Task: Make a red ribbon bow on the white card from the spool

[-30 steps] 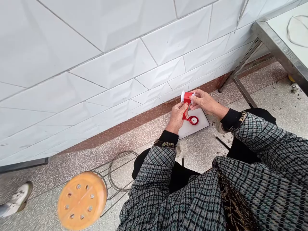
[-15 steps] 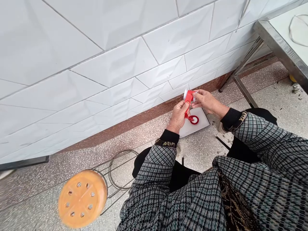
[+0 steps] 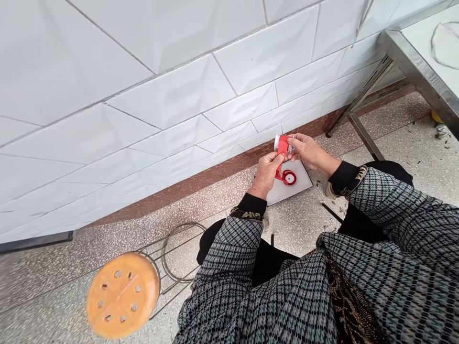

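- One red ribbon spool (image 3: 282,144) with a white end disc is held up at about 3 o'clock from the centre of the view, in front of the foot of the tiled wall.
- One red strip (image 3: 278,171) hangs from it and ends in a single curl (it reads as a ring) over one white board (image 3: 301,184) on the floor.
- Two hands: the left hand (image 3: 266,173) is curled closed under the spool, thumb pressed along the strip. The right hand (image 3: 307,150) pinches the spool's right side with its fingertips.
- One orange stool (image 3: 122,295) with holes in its seat stands at 7 o'clock, with one wire rack (image 3: 181,253) beside it.
- One steel table (image 3: 418,67) is at 2 o'clock.
- Compared with a second ago, the shoe at the 8 o'clock edge is gone, the spool sits slightly nearer the right hand, and both grips are unchanged.
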